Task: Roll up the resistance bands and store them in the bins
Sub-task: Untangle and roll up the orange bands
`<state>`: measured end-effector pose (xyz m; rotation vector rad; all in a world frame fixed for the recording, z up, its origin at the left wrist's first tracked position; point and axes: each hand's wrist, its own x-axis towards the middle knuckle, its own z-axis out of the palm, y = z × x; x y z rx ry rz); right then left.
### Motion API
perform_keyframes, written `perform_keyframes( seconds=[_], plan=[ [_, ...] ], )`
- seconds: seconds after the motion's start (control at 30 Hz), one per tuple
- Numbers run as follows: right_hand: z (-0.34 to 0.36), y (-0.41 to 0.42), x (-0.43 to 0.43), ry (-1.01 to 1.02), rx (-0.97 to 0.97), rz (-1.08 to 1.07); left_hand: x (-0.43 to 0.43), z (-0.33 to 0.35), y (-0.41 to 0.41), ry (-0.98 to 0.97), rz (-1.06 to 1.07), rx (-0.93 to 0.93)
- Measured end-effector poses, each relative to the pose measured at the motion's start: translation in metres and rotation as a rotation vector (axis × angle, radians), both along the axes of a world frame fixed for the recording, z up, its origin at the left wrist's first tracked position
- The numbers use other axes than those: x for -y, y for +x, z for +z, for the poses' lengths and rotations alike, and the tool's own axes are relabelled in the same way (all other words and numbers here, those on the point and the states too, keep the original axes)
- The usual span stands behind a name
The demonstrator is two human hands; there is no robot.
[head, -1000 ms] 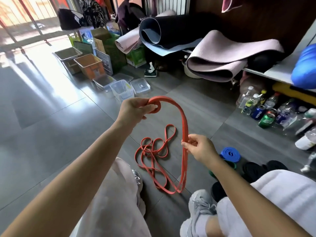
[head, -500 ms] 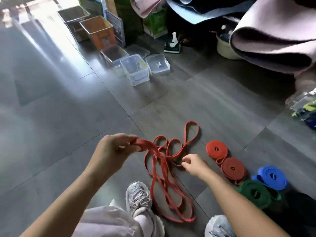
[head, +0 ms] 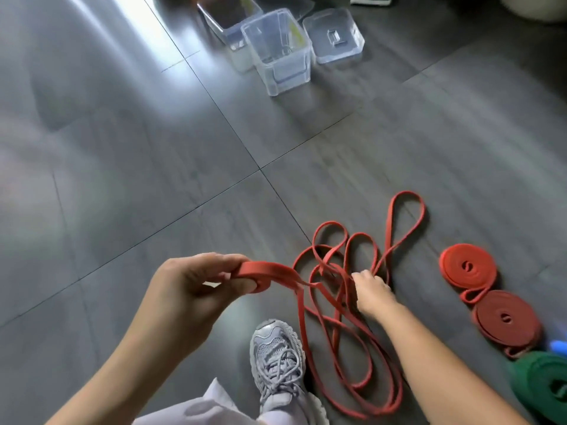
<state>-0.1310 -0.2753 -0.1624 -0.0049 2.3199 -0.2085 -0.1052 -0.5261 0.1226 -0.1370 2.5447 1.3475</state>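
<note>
- The left hand (head: 184, 289) has dropped since a second ago; its grip holds the started coil of the red band (head: 270, 269) above the shoe (head: 276, 357).
- The right hand (head: 371, 289) now has its grip closed on tangled strands right of the shoe.
- Rolling has likely barely begun; the bin (head: 285, 75) waits far beyond the shoe.

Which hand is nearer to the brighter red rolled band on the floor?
Right. The right hand lies just left of the rolled band; the left hand, holding the loose band, is farther left.

A loose red rubber resistance band (head: 346, 305) lies on the dark grey tiled floor (head: 122, 179) near two red coiled bands (head: 468, 268), a green coiled band (head: 543, 384) and clear plastic bins (head: 277, 56).
</note>
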Motion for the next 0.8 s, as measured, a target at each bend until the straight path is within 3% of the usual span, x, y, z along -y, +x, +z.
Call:
perform_keyframes(
  seconds=[0.13, 0.37, 0.57, 0.8],
  plan=[
    [0.009, 0.020, -0.017, 0.160, -0.035, 0.258, -0.003, 0.001, -0.003, -0.040, 0.005, -0.019],
    [0.066, 0.027, -0.042, 0.041, -0.042, 0.090, -0.015, 0.022, -0.007, 0.021, 0.061, -0.090],
    [0.150, 0.007, -0.078, 0.294, -0.162, 0.308, -0.030, 0.048, -0.006, 0.124, 0.049, -0.145],
    [0.270, -0.017, -0.106, 0.433, -0.538, 0.470, -0.047, 0.067, 0.000, 0.121, 0.033, -0.190]
  ],
)
